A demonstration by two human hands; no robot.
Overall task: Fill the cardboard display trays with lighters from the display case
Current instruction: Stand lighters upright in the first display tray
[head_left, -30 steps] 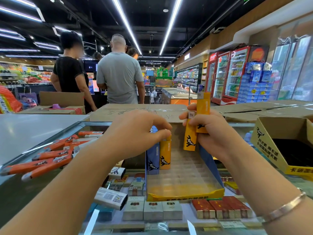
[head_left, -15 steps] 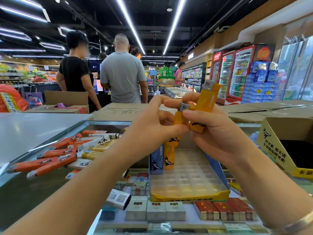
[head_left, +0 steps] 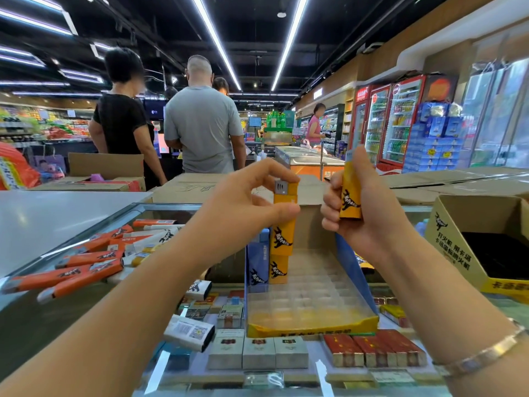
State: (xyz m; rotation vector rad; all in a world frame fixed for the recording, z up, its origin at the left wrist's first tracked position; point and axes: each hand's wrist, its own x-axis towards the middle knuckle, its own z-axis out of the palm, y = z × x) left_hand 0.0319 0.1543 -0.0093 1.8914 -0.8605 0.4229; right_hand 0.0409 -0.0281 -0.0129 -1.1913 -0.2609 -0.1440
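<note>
A yellow lighter [head_left: 284, 213] with a black animal print stands upright in the air, pinched between the thumb and fingertips of the left hand [head_left: 246, 207], its grey metal cap just under the forefinger. It hangs directly above the far left corner of the cardboard display tray [head_left: 312, 328], a yellow-fronted, blue-sided tray with a clear gridded insert that rests on the glass display case [head_left: 86, 233]. In that far left corner two lighters already stand side by side: a blue lighter [head_left: 258, 265] and, just right of it, a second yellow lighter [head_left: 278, 269]. To the right and apart from the left hand, the right hand [head_left: 363, 207] is curled round another yellow lighter [head_left: 349, 193], held upright with its top showing above the thumb; a metal bracelet [head_left: 483, 353] circles that wrist. On the left of the glass top lies a loose heap of orange lighters [head_left: 83, 267] with a few white ones among them. At the right edge stands an open cardboard box [head_left: 452, 239] with printed characters. Cigarette packs [head_left: 257, 352] sit under the glass, nearer than the tray. Far off, shoppers stand with their backs turned, and drink coolers [head_left: 395, 121] line the right wall.
</note>
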